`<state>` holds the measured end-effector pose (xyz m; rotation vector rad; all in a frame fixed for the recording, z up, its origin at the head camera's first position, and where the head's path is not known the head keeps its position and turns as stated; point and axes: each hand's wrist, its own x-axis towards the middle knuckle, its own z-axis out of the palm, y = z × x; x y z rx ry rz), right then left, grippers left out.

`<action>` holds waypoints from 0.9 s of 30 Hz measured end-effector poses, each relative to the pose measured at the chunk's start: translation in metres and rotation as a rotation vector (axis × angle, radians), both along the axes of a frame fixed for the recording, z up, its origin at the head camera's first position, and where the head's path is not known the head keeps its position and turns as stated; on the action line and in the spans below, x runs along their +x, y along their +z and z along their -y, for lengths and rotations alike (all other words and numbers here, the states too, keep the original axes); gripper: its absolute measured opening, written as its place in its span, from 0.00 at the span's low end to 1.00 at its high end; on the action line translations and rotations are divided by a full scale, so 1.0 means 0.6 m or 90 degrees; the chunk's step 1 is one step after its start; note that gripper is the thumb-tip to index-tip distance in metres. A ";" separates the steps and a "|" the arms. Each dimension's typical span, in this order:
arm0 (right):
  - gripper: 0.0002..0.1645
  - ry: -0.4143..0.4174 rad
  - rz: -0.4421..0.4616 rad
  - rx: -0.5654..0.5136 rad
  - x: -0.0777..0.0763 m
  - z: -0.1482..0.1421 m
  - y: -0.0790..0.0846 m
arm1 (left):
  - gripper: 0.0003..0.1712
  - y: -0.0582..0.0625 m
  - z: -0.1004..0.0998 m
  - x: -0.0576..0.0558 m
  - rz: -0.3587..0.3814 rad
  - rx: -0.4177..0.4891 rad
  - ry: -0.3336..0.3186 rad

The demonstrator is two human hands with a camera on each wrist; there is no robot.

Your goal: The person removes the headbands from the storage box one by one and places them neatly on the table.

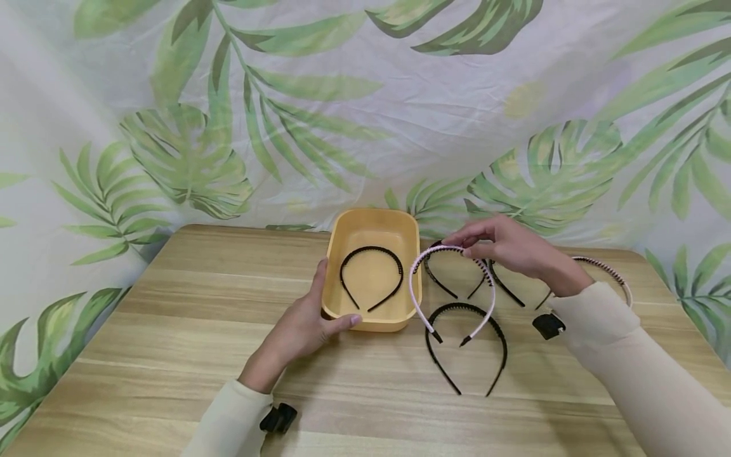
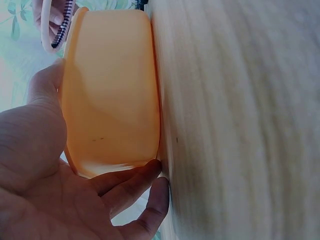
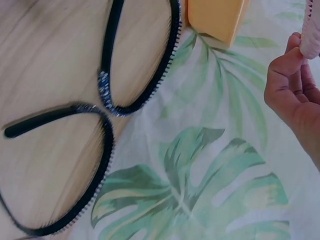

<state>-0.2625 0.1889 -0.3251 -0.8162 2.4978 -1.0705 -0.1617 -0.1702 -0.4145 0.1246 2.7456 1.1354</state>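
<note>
My left hand (image 1: 299,324) grips the near left corner of a yellow plastic container (image 1: 382,326). Its thumb lies across the front rim, and in the left wrist view its fingers (image 2: 132,192) reach down the wall to the tabletop. One black headband (image 1: 372,248) lies inside the container. Right of it, my right hand (image 1: 508,247) pinches a pink headband (image 1: 412,293) with dark tips by the top of its arc. That headband hangs ends-down, overlapping the container's right edge in the head view. Below it a black toothed headband (image 1: 505,346) lies on the table.
Behind the pink headband lies a dark headband (image 1: 435,277), with another black one (image 1: 507,289) beside it. A pink-and-black headband (image 1: 608,270) sits farther right, partly behind the right sleeve. A leaf-print cloth (image 1: 320,127) hangs along the back edge of the wooden table (image 1: 188,304).
</note>
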 end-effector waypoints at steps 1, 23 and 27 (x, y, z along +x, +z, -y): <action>0.20 -0.003 0.002 0.003 0.003 -0.005 0.000 | 0.72 0.000 0.000 0.000 0.000 0.000 -0.001; 0.20 -0.060 0.069 0.022 0.042 -0.092 -0.021 | 0.73 0.002 0.000 0.001 0.008 0.002 0.003; 0.19 -0.057 0.062 0.026 0.047 -0.107 -0.029 | 0.72 0.002 -0.001 0.001 0.007 0.002 0.003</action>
